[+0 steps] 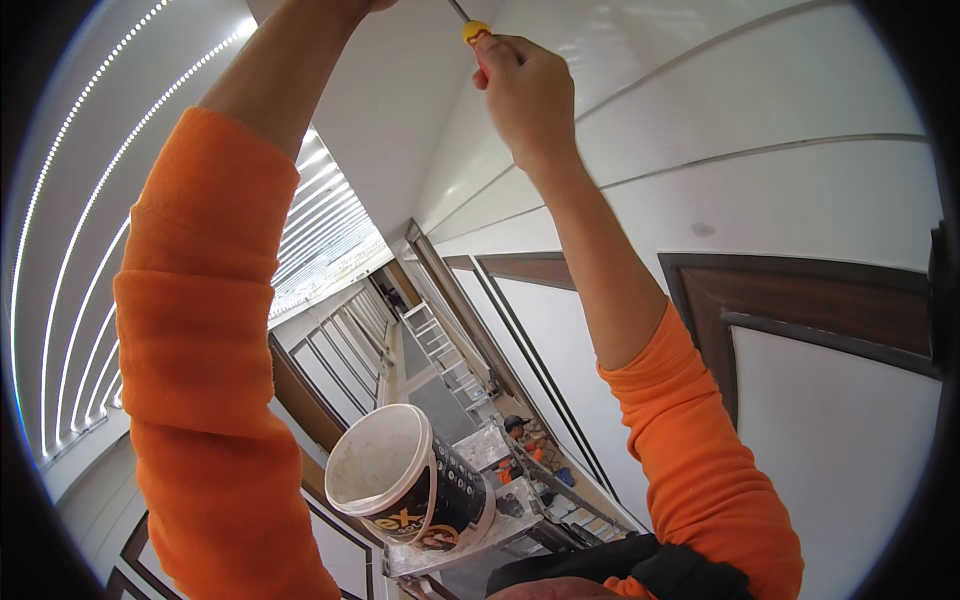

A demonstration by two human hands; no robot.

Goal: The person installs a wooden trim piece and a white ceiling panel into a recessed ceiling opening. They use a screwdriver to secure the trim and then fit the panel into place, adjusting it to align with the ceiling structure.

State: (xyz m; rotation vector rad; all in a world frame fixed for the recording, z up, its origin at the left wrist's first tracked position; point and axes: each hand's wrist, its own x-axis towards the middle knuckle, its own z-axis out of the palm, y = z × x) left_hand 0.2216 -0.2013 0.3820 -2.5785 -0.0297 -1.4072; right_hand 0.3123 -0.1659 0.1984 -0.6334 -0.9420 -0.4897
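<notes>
Reaching high beneath a white ceiling (385,150), in orange sleeves (205,320): gripping a yellow-and-red screwdriver (477,36) in the right hand (530,95), near the top edge, with fingers wrapped round the handle and the metal shaft running up and out of view. Showing only a sliver of the left hand (381,4) at the same edge, too little to tell its grip or any load. Probably best to keep the shaft straight on to the unseen spot above, press evenly before twisting, and brace with the left hand. Wise, too, to stand steady, clear of the open bucket (462,495) on the platform (425,562) below, and to guard against dropping the tool toward the worker (517,428) farther down.
</notes>
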